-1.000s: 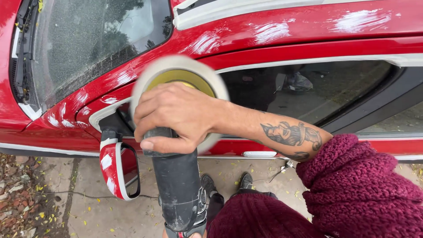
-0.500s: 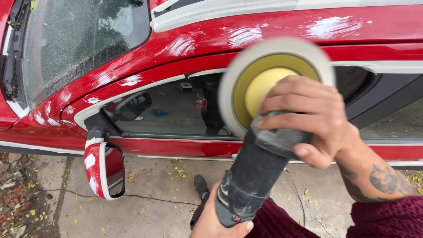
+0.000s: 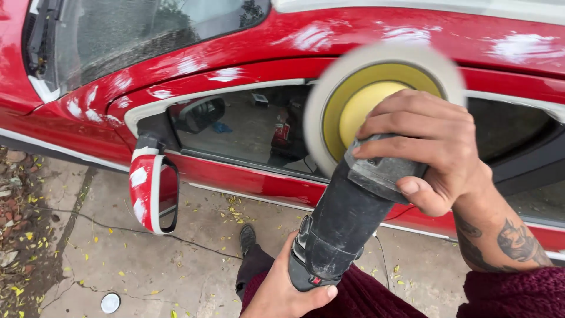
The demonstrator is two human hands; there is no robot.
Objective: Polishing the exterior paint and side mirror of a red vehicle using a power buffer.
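Gripping a black polisher (image 3: 344,218) with its yellow-backed pad (image 3: 365,100) against the red car door (image 3: 247,176), right hand (image 3: 429,153) clamps the head, left hand (image 3: 282,291) wraps the rear handle, over leaf-strewn concrete paving (image 3: 147,259) beside the folded mirror (image 3: 153,191).

Outdoor driveway, red car (image 3: 247,53), leaf-strewn concrete (image 3: 194,253)

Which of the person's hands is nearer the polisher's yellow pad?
Right. The right hand grips the polisher's head, just behind the yellow pad. The left hand holds the rear of the body, at the far end from the pad.
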